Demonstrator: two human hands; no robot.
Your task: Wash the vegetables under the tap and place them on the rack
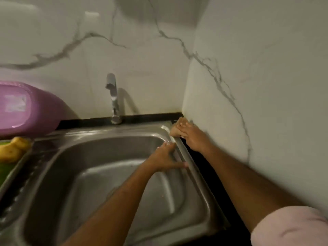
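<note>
A marble wall (257,71) stands behind and to the right of a steel sink (99,174), whose basin holds no vegetable. The tap (112,98) at the back shows no running water. On the left, a purple tub (24,107) leans at the wall, and below it some yellow vegetables (12,148) lie on green leaves, probably on the draining side; the rack itself I cannot make out.

The left hand (166,158) lies flat with fingers spread on the right rim of the sink. The right hand (192,137) curls its fingers around a pale tan vegetable (177,129), perhaps a potato, at the far right corner of the dark counter (213,174).

I judge this is the picking-up step. Next, the vegetable must be carried left under the spout and the water turned on.
</note>
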